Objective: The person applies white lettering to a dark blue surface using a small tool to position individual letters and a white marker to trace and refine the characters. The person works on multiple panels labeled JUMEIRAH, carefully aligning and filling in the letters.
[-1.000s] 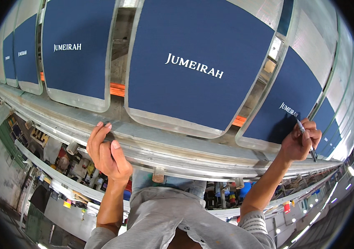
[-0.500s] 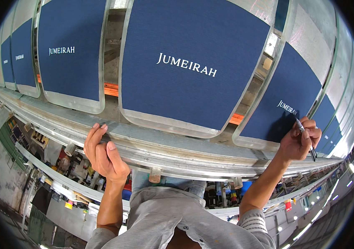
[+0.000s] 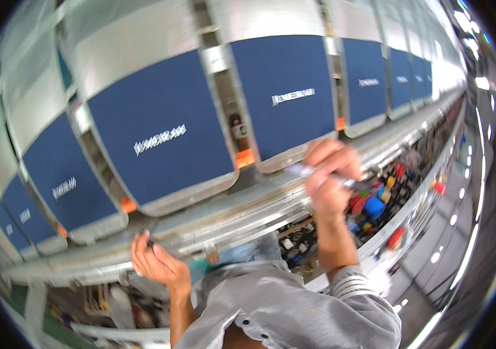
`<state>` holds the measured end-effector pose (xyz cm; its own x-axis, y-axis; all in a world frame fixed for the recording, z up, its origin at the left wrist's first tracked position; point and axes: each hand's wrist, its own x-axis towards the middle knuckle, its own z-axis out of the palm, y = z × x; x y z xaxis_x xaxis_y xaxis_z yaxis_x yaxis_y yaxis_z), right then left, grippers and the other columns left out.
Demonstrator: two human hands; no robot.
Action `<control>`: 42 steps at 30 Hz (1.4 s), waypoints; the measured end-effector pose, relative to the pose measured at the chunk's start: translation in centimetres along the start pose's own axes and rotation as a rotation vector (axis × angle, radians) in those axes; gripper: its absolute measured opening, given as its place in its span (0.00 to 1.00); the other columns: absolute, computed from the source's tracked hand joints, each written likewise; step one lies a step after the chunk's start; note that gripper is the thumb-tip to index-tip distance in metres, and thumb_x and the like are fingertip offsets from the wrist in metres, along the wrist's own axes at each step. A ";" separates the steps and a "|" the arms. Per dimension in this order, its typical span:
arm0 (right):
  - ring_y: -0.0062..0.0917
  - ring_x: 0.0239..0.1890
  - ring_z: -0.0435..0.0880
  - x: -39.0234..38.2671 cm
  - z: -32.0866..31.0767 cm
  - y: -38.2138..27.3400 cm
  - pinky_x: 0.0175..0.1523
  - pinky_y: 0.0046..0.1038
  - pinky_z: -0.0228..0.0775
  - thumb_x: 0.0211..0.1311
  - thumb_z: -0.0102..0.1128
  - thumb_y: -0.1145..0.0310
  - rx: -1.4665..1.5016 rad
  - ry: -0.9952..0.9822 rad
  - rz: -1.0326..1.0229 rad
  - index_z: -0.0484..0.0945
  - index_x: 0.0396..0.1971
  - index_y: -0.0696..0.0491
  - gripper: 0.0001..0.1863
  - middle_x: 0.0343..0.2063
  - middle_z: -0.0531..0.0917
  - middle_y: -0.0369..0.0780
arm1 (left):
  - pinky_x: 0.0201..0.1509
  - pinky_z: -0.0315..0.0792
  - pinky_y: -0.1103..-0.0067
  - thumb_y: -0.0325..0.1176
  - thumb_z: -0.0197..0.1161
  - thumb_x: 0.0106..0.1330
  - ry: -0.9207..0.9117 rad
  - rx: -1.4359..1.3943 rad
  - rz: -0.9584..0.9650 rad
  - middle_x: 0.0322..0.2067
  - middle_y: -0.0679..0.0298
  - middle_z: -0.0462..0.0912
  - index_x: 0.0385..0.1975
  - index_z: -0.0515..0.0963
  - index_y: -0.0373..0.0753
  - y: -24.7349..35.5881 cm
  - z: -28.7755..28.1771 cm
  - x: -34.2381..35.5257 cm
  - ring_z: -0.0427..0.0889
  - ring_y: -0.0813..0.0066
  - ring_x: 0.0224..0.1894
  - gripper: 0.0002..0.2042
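My right hand (image 3: 335,174), smeared by motion, grips a slim white pen (image 3: 300,170). It is over the near rail, at the lower right corner of a navy blue fabric panel (image 3: 283,67) with white lettering. Another navy panel (image 3: 155,104) of the same kind lies flat on its pale board to the left. By the rail's near edge hovers my left hand (image 3: 163,267), palm partly up and fingers curled. A small dark thing (image 3: 150,244) shows between its thumb and fingers, too small to name.
More boards with navy panels run in a row to both sides, with narrow gaps and orange pieces (image 3: 245,157) between them. A long metal rail (image 3: 225,224) borders the row. Below it, a shelf holds jumbled containers, a blue one (image 3: 374,206) among them.
My view has swung to the right along the row. My right hand has come off the lettering of a panel, still holding the pen. My left hand remains near the rail.
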<state>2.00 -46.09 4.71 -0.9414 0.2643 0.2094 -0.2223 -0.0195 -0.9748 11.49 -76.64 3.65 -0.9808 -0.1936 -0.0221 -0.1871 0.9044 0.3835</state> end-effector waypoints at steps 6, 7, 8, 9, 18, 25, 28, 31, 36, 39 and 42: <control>0.20 0.20 0.70 -7.3 7.2 -0.3 0.24 0.25 0.62 0.52 0.60 0.77 0.308 0.383 0.132 0.70 0.26 0.57 0.07 0.21 0.77 0.43 | 0.59 0.55 0.62 0.37 0.40 0.76 -0.177 -0.066 0.313 0.51 0.53 0.78 0.28 0.67 0.36 -1.9 -0.4 -1.5 0.72 0.52 0.57 0.15; 0.19 0.20 0.68 -7.7 8.1 -0.3 0.25 0.25 0.60 0.50 0.59 0.80 0.391 0.412 0.156 0.69 0.26 0.58 0.07 0.22 0.77 0.44 | 0.59 0.55 0.63 0.37 0.39 0.76 -0.191 -0.093 0.334 0.51 0.53 0.78 0.27 0.66 0.36 -2.1 -0.4 -1.4 0.72 0.52 0.57 0.16; 0.19 0.21 0.68 -8.3 8.8 0.0 0.25 0.24 0.59 0.49 0.59 0.82 0.416 0.409 0.177 0.69 0.26 0.59 0.07 0.23 0.76 0.44 | 0.59 0.55 0.63 0.41 0.37 0.78 -0.199 -0.086 0.339 0.52 0.54 0.77 0.27 0.65 0.38 -2.3 -0.4 -1.6 0.72 0.53 0.58 0.18; 0.19 0.21 0.67 -8.7 9.1 0.3 0.25 0.24 0.59 0.48 0.58 0.83 0.438 0.403 0.198 0.69 0.26 0.59 0.08 0.23 0.76 0.44 | 0.59 0.55 0.63 0.42 0.36 0.78 -0.198 -0.099 0.336 0.52 0.53 0.77 0.27 0.65 0.38 -2.6 -0.4 -1.6 0.72 0.53 0.58 0.19; 0.21 0.26 0.69 -9.5 9.4 0.7 0.32 0.25 0.63 0.54 0.60 0.80 0.320 0.453 0.367 0.66 0.31 0.57 0.10 0.27 0.75 0.43 | 0.63 0.57 0.61 0.45 0.43 0.75 -0.334 -0.195 0.272 0.51 0.53 0.78 0.24 0.72 0.33 -2.5 -2.1 0.2 0.70 0.51 0.60 0.23; 0.16 0.22 0.67 -6.7 15.1 0.5 0.24 0.18 0.63 0.59 0.56 0.79 0.115 0.557 0.286 0.64 0.35 0.59 0.09 0.29 0.72 0.44 | 0.51 0.72 0.68 0.42 0.48 0.75 -0.677 -0.441 0.300 0.44 0.51 0.81 0.33 0.76 0.31 -5.2 -8.2 6.3 0.78 0.54 0.52 0.19; 0.17 0.20 0.67 -6.0 17.8 -0.5 0.24 0.17 0.63 0.60 0.53 0.78 0.047 0.741 0.308 0.64 0.36 0.59 0.08 0.29 0.71 0.44 | 0.36 0.73 0.78 0.43 0.45 0.76 -0.573 -0.322 0.154 0.41 0.53 0.82 0.39 0.77 0.30 -10.2 -10.3 8.3 0.80 0.66 0.38 0.20; 0.16 0.19 0.67 -5.8 20.8 0.7 0.23 0.17 0.62 0.59 0.53 0.79 -0.071 0.856 0.178 0.65 0.35 0.59 0.07 0.29 0.71 0.45 | 0.33 0.69 0.80 0.42 0.43 0.76 -0.527 -0.176 0.164 0.40 0.54 0.82 0.41 0.77 0.30 -16.0 -11.6 9.5 0.77 0.71 0.32 0.20; 0.13 0.17 0.63 -2.9 22.7 5.2 0.21 0.15 0.54 0.53 0.53 0.84 -0.230 1.107 0.068 0.67 0.27 0.59 0.06 0.22 0.72 0.42 | 0.56 0.66 0.56 0.38 0.43 0.75 -0.609 -0.138 0.479 0.51 0.44 0.74 0.28 0.68 0.32 -23.5 -11.4 9.3 0.74 0.42 0.53 0.16; 0.13 0.17 0.62 -2.9 22.4 6.0 0.21 0.15 0.53 0.52 0.53 0.84 -0.315 1.108 0.103 0.67 0.25 0.58 0.06 0.21 0.73 0.42 | 0.55 0.67 0.57 0.38 0.45 0.74 -0.588 -0.097 0.531 0.49 0.43 0.75 0.28 0.68 0.32 -23.9 -10.4 9.0 0.74 0.43 0.51 0.16; 0.14 0.17 0.66 -3.0 22.8 6.1 0.21 0.16 0.59 0.52 0.52 0.85 -0.334 1.091 0.143 0.66 0.24 0.59 0.06 0.22 0.75 0.46 | 0.51 0.67 0.57 0.37 0.46 0.72 -0.645 -0.074 0.527 0.47 0.42 0.76 0.27 0.67 0.32 -23.5 -10.3 9.5 0.75 0.44 0.47 0.15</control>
<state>-2.33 -69.02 -0.10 -0.1953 0.9778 0.0758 0.1009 0.0969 -0.9902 7.12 -103.67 3.88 -0.7819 0.5235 -0.3384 0.2868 0.7841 0.5504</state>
